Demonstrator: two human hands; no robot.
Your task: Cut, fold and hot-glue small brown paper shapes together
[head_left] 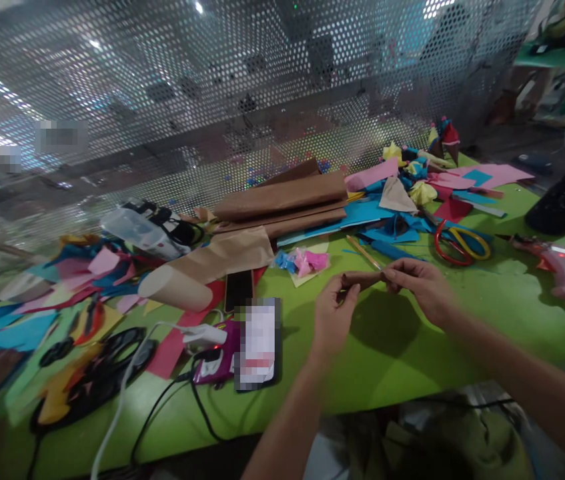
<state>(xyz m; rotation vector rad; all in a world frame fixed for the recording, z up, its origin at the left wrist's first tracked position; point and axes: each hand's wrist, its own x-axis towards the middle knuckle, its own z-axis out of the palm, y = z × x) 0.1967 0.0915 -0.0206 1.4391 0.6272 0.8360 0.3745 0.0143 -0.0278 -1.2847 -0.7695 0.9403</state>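
Both of my hands hold a small rolled strip of brown paper [362,279] above the green table [402,353]. My left hand [333,319] pinches its left end with closed fingers. My right hand [419,283] grips the right end, fingers curled round it. The roll lies roughly level between the two hands, near the table's middle.
Brown paper rolls [282,197] and coloured paper scraps [402,193] lie behind. Red-and-yellow scissors [459,243] and a pink glue gun [559,263] sit to the right. A phone [258,343], cables and black scissors [107,363] lie left. A perforated metal screen [212,100] backs the table.
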